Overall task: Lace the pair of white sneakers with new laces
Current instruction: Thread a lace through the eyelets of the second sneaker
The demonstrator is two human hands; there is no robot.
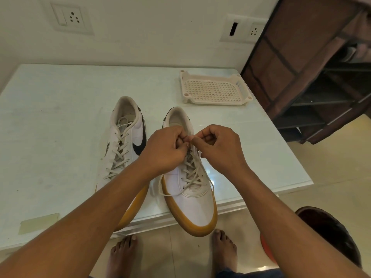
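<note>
Two white sneakers with gum-coloured soles stand on a pale glass-topped table (60, 117), toes towards me. The left sneaker (124, 145) has a black swoosh and a lace crossed through its eyelets. The right sneaker (192, 189) juts over the table's front edge. Its off-white lace (193, 173) is crossed up the eyelets, with a loose end looping down its left side. My left hand (163, 149) and my right hand (218, 149) meet above its upper eyelets, each pinching the lace between curled fingers. The top of the lacing is hidden behind the hands.
A cream perforated plastic tray (214, 89) lies at the table's back right. A strip of tape (38, 222) is stuck near the front left edge. A dark shelf rack (313, 73) stands to the right, and a dark round stool (329, 231) is by my bare feet.
</note>
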